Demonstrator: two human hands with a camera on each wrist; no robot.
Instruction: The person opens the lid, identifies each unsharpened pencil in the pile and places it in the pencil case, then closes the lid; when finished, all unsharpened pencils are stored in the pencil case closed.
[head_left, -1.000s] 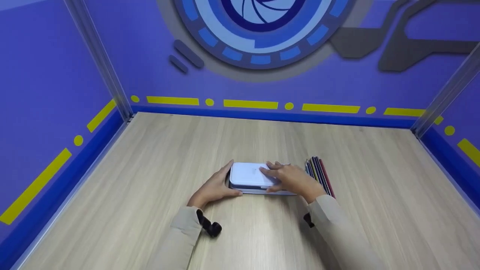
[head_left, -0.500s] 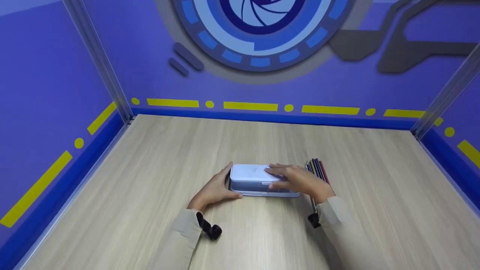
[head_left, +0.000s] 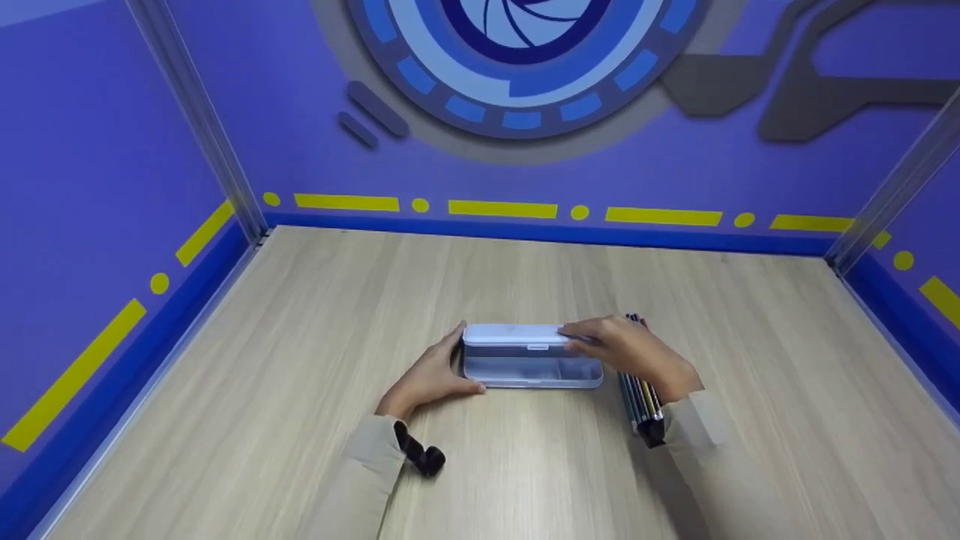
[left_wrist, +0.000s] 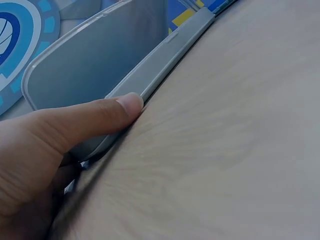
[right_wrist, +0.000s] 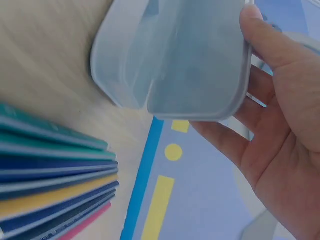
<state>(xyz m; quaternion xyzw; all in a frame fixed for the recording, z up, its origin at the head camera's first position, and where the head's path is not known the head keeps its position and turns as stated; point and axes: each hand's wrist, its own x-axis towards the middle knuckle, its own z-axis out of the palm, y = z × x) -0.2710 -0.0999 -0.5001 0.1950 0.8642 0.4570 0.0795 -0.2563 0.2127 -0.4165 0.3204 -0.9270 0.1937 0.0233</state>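
A translucent white pencil case (head_left: pixel 532 373) lies mid-table with its lid (head_left: pixel 514 334) raised on edge along the far side. My left hand (head_left: pixel 444 371) grips the case's left end, thumb (left_wrist: pixel 102 116) pressed against the near rim of the case (left_wrist: pixel 167 62). My right hand (head_left: pixel 596 341) pinches the lid's right end. In the right wrist view the thumb lies on the lid's (right_wrist: pixel 185 55) edge and the fingers (right_wrist: pixel 235 145) sit behind it. A row of coloured pencils (head_left: pixel 639 394) lies just right of the case, partly under my right wrist. What the case holds is unclear.
The wooden table (head_left: pixel 300 315) is walled by purple panels on the left, back and right. The pencils (right_wrist: pixel 55 185) fan out close beside the case in the right wrist view. Black wrist cameras (head_left: pixel 421 454) sit on both sleeves.
The lid, flat on the case a second ago, has swung up and back to stand on edge. My right hand moved right and away with it. The left hand stayed put.
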